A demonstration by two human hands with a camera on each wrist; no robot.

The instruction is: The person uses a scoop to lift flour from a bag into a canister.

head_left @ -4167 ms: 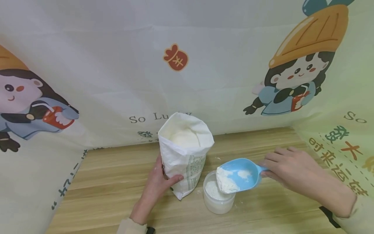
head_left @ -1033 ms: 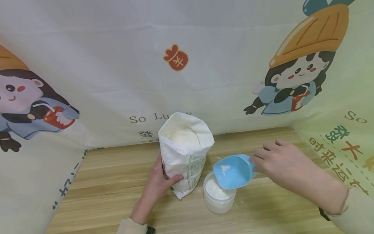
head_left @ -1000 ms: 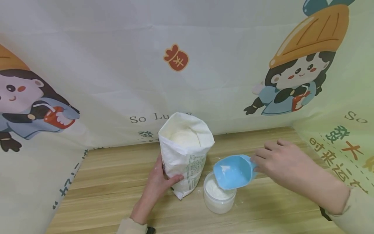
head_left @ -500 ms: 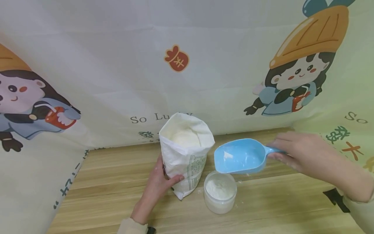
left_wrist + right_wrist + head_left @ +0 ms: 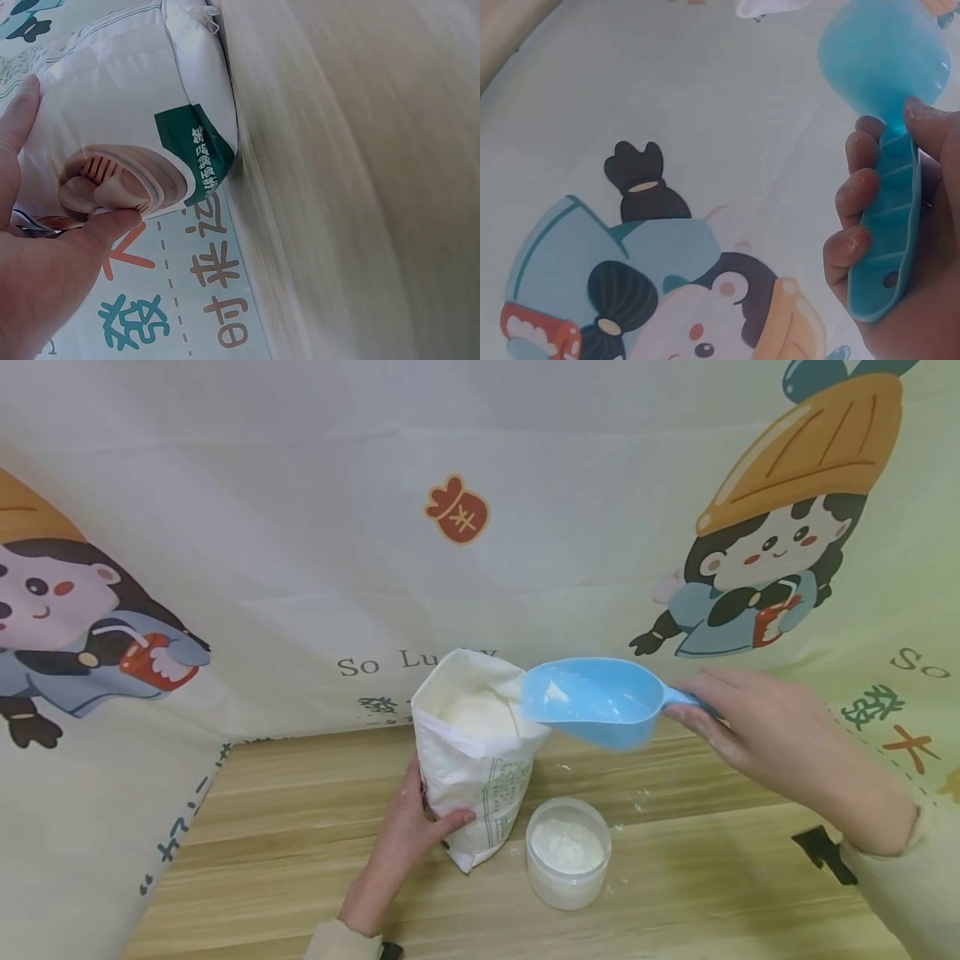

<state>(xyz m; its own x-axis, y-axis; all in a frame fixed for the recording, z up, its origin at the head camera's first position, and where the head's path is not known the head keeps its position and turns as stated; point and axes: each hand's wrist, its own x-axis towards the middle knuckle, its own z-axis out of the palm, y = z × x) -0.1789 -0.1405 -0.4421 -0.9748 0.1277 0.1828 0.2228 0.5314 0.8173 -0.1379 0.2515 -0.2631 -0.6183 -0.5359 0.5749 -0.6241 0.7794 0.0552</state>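
Note:
A white flour bag [image 5: 457, 777] stands open-topped on the wooden table, with white powder inside. My left hand [image 5: 405, 835] grips its lower left side, the thumb across the front; in the left wrist view the flour bag [image 5: 112, 90] shows a picture of buns and a green label. My right hand [image 5: 780, 735] holds a blue scoop [image 5: 607, 693] by its handle. The scoop, bearing only a small patch of powder, hangs with its tip at the bag's right rim. In the right wrist view fingers [image 5: 856, 187] curl round the ribbed handle.
A clear plastic jar [image 5: 566, 893] with white powder in it stands right of the bag, below the scoop. Traces of powder lie on the table [image 5: 675, 893]. Printed cloth [image 5: 337, 527] hangs behind and along both sides.
The scoop was heaped with powder over the jar, then tipped and emptied there. Since then my right hand has raised it and moved it left to the bag's rim. The left hand keeps its hold.

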